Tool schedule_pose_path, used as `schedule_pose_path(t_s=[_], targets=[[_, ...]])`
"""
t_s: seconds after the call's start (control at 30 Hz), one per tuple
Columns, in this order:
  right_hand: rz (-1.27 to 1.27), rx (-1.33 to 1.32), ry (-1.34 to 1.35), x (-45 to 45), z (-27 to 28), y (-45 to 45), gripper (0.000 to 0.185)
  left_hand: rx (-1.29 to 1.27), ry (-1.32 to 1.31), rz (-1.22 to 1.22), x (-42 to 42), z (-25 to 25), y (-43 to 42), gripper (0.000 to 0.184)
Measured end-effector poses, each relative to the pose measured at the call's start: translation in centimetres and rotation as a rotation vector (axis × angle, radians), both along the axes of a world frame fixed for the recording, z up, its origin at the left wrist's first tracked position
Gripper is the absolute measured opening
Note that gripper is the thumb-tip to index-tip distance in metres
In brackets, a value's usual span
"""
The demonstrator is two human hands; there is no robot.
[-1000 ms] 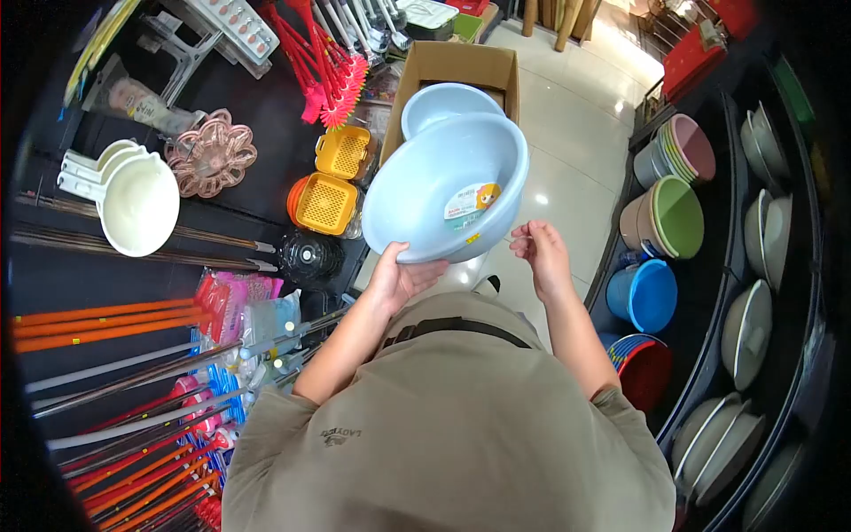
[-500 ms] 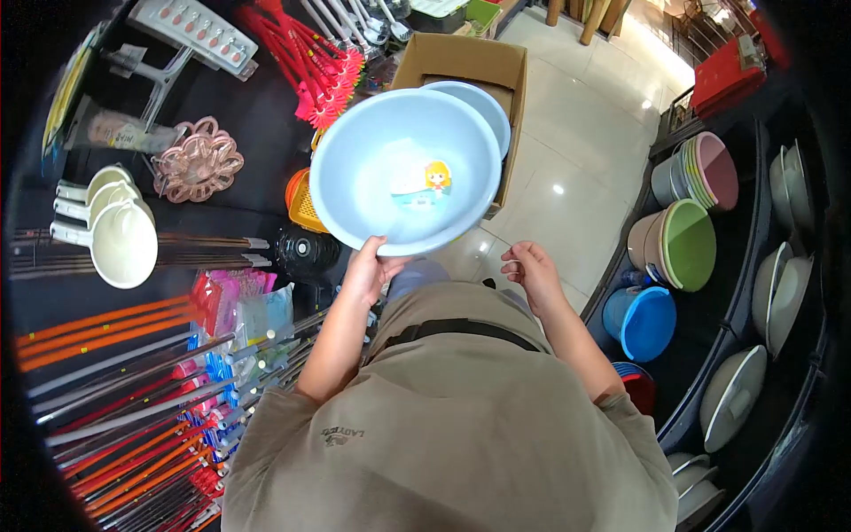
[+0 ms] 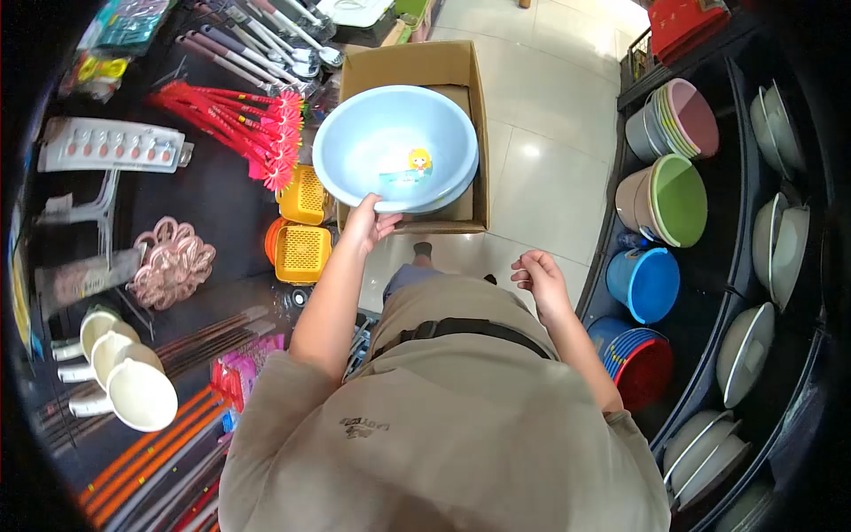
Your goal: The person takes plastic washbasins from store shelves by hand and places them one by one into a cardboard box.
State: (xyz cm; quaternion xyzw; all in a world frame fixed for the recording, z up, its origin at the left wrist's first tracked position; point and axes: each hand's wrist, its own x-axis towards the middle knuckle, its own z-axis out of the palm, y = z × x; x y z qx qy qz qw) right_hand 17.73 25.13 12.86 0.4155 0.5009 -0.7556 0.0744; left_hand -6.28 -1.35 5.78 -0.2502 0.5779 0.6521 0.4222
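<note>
A light blue basin (image 3: 381, 133) with a cartoon sticker inside is over the open cardboard box (image 3: 481, 191). My left hand (image 3: 368, 226) grips the basin's near rim, thumb on top and fingers beneath. Another blue basin shows only as an edge under it at the lower right. Away to the right, my right hand (image 3: 539, 272) hangs in the air with nothing in it, its fingers loosely curled and partly apart.
Yellow baskets (image 3: 303, 254) and red brushes (image 3: 232, 124) are left of the box. White dippers (image 3: 142, 395) and mop poles lie lower left. Stacked buckets (image 3: 644, 285) and metal lids (image 3: 745, 355) line the right shelves. Tiled floor (image 3: 523, 151) shows between.
The basin has moved forward over the box, carried by my left hand, and now covers most of the other basin. My right hand remains apart from it. The view has shifted and turned.
</note>
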Motion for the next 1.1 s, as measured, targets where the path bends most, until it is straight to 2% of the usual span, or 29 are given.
schedule_pose_path(t_s=[0.17, 0.3, 0.37, 0.47, 0.53, 0.63, 0.83, 0.97, 1.1], targets=[[-0.011, 0.032, -0.025, -2.8, -0.4, -1.7, 0.013, -0.023, -0.077, -0.093, -4.2, -5.9, 1.3, 0.06], [0.058, 0.07, -0.026, -5.0, -1.3, -3.7, 0.014, -0.222, -0.116, -0.192, -5.8, -8.5, 0.7, 0.063], [0.07, 0.021, -0.086, -6.2, -1.3, -4.6, 0.015, -0.385, -0.081, -0.224, -6.3, -9.3, 0.3, 0.07], [0.026, 0.001, -0.165, -7.8, -1.5, -5.9, 0.015, -0.457, -0.058, -0.238, -6.7, -9.9, -1.1, 0.081], [0.039, 0.007, -0.185, -9.0, -1.9, -6.7, 0.016, -0.434, -0.073, -0.218, -7.1, -13.2, -3.0, 0.083], [0.069, 0.022, -0.191, -10.5, -2.7, -7.7, 0.016, -0.389, -0.1, -0.193, -8.4, -15.1, -4.6, 0.085], [0.114, 0.063, -0.206, -12.4, -3.5, -9.8, 0.017, -0.287, -0.204, -0.161, -10.4, -16.6, -5.0, 0.076], [0.156, 0.055, -0.253, -12.4, -4.4, -10.1, 0.017, -0.188, -0.253, -0.106, -10.7, -19.8, -5.0, 0.069], [0.15, 0.032, -0.304, -12.9, -4.4, -9.3, 0.019, -0.243, -0.251, -0.037, -10.9, -20.6, -4.2, 0.07]])
